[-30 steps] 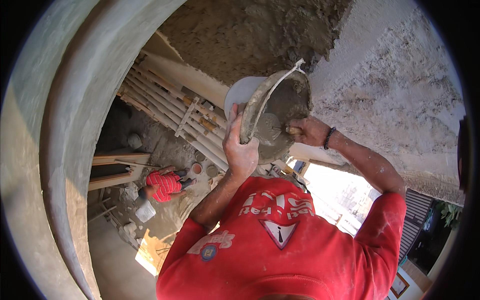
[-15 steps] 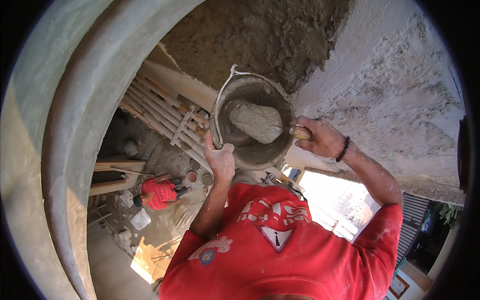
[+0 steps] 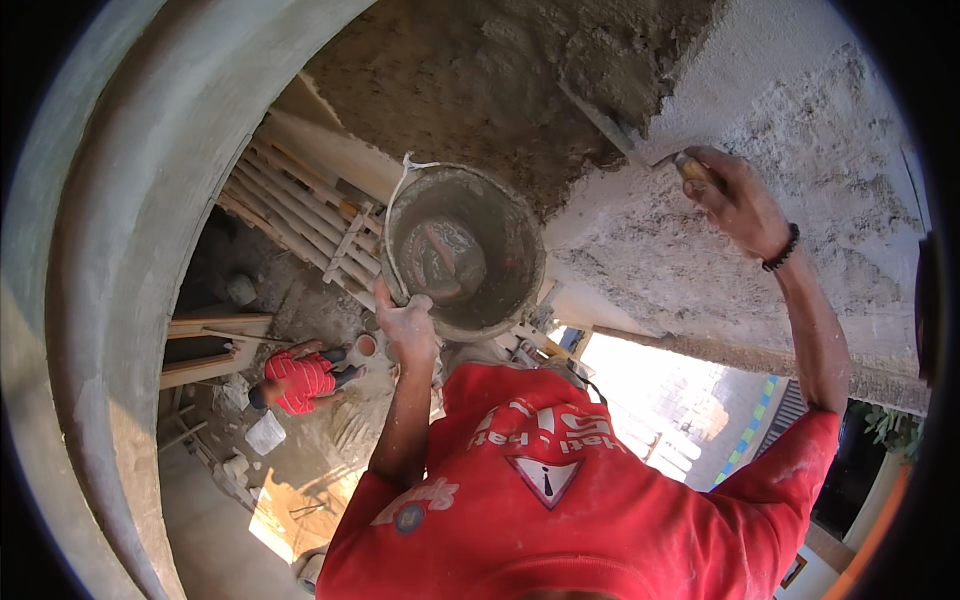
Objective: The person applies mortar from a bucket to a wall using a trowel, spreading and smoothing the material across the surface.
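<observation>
Right hand (image 3: 735, 200) has swung its gripped trowel (image 3: 625, 135) from the left hand's (image 3: 408, 325) bucket (image 3: 465, 250) to the wall (image 3: 760, 260).

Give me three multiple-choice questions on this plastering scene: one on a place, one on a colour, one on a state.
1. Where is the trowel's blade?
A. Inside the bucket
B. Against the mortar surface
C. On the ground

2. What colour is the bracelet on the right wrist?
A. Black
B. White
C. Green

3. How is the bucket supported?
A. It stands on planks
B. It hangs from a hook
C. The left hand holds it up by the rim

Answers:
1 B: the right hand presses the trowel to the mortar surface, up and right of the bucket.
2 A: the bracelet is dark beads.
3 C: the left hand grips the lower rim.
</observation>
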`<state>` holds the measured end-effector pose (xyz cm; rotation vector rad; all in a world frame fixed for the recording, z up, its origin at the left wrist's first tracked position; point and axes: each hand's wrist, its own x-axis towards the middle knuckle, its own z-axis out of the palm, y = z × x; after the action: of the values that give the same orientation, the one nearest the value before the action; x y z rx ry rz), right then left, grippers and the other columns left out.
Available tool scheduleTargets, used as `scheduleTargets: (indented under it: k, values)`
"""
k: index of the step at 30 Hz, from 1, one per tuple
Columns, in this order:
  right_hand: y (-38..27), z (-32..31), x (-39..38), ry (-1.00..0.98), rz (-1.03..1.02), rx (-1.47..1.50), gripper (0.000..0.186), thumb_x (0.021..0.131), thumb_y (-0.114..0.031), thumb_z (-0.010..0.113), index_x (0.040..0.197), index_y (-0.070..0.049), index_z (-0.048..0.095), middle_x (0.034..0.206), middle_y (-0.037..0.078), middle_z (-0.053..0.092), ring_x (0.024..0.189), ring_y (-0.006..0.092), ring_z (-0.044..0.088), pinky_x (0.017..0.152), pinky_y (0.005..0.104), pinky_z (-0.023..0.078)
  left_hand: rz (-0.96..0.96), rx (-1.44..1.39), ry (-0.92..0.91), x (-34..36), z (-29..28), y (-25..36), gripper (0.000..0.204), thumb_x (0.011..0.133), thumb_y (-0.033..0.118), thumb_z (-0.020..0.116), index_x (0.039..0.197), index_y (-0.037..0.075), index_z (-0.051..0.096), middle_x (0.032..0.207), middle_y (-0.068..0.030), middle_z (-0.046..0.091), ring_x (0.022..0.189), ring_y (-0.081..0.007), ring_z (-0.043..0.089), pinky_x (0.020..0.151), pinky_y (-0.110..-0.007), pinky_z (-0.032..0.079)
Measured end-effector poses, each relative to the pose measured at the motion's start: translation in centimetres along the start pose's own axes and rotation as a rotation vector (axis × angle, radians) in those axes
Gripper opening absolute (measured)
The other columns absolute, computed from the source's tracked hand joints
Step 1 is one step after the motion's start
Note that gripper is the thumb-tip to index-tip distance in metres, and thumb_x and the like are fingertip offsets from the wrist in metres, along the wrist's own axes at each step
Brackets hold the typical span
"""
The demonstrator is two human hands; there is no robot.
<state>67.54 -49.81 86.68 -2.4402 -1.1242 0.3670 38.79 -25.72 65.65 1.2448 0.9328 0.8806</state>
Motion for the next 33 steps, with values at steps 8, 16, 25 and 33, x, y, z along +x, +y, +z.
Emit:
scheduleTargets:
  k: [8,16,25,33]
  values:
    - [-0.2,2.0,-3.2,-0.103,0.015,0.046,0.037,0.085,-0.017,0.062,0.116,0.001,0.053,0.088,0.019,0.062,0.075,0.0279,0.062,0.069,0.0369,0.049,-0.106,0.021,0.058,-1.0,1.6,1.8,0.062,0.065,-0.010,0.050,0.127,-0.006,0.043,0.114,-0.0103,0.057,0.099,-0.0184,0.055,0.089,-0.025,0.040]
    - [5.3,10.5,-4.1,-0.206,0.027,-0.104,0.032,0.082,-0.015,0.061,0.111,-0.004,0.054,0.080,0.024,0.063,0.078,0.0419,0.062,0.069,0.0488,0.049,-0.076,0.006,-0.028,-1.2,2.2,1.9,0.057,0.064,-0.011,0.048,0.121,-0.004,0.046,0.114,-0.0091,0.055,0.101,-0.0181,0.053,0.092,-0.025,0.039]
    - [2.4,3.5,-2.6,0.029,0.057,-0.102,0.026,0.085,-0.014,0.061,0.106,0.000,0.056,0.082,0.024,0.062,0.080,0.0404,0.062,0.068,0.0451,0.048,-0.046,-0.011,-0.043,-1.2,1.4,0.0,0.056,0.064,-0.011,0.047,0.119,-0.003,0.048,0.112,-0.0075,0.056,0.100,-0.0171,0.053,0.091,-0.025,0.039]
    - [-1.4,-2.1,-4.7,0.125,0.044,-0.198,0.035,0.084,-0.006,0.061,0.116,0.001,0.054,0.089,0.025,0.063,0.085,0.0392,0.064,0.072,0.0417,0.050,-0.067,-0.024,-0.041,-1.5,1.0,-0.4,0.054,0.065,-0.012,0.048,0.118,-0.002,0.048,0.111,-0.0081,0.056,0.099,-0.0176,0.053,0.090,-0.025,0.039]
